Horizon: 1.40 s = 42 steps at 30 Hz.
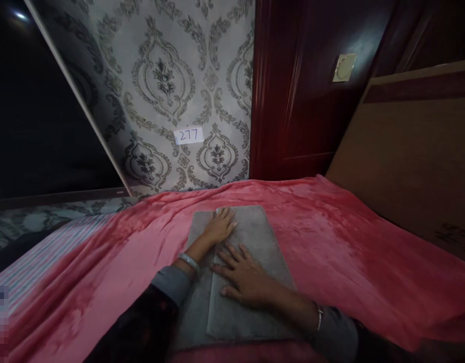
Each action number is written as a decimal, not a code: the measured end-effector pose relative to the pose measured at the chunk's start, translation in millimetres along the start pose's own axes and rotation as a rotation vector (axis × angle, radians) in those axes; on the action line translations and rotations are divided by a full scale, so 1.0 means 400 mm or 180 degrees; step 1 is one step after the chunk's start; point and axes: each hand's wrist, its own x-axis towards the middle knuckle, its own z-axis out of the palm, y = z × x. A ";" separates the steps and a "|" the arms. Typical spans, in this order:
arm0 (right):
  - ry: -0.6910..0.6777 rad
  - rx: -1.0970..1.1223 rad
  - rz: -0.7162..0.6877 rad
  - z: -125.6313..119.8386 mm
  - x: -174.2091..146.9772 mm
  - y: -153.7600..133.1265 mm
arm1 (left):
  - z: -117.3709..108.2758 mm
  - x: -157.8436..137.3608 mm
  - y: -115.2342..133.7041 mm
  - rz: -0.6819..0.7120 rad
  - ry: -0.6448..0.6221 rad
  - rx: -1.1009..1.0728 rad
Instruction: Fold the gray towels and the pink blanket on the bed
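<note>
A grey cloth, perhaps a towel (251, 227), lies folded lengthwise, its right part doubled over the left and ending in a straight edge near the middle. My left hand (220, 225) rests flat on its far part, close to that folded edge, fingers stretched out. Nearer to me, my right hand (247, 277) lies on the folded layer with its fingers spread toward the left. Neither hand grips anything. Under the cloth spreads a pink plush blanket (311, 237).
A striped sheet (58, 252) shows at the left below a large dark screen (47, 111). Behind stand a patterned wall (164, 75) with a paper marked 277 (189, 135) and a dark red wooden panel (308, 111). A brown cardboard sheet (413, 161) leans at the right.
</note>
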 end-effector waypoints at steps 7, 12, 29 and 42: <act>-0.0068 0.0370 -0.0318 0.008 -0.047 -0.045 | 0.049 0.005 -0.029 -0.0229 -0.0130 0.0190; -0.0155 0.0692 -0.0362 0.026 -0.118 -0.107 | 0.039 0.011 -0.028 -0.0231 -0.0145 0.0213; 0.2969 0.1458 0.1512 0.164 -0.352 -0.040 | 0.108 -0.570 0.090 0.0913 -0.0080 0.0138; 0.2644 0.3787 0.1909 0.074 -0.340 -0.018 | 0.120 -0.575 0.274 0.0059 0.0848 0.0485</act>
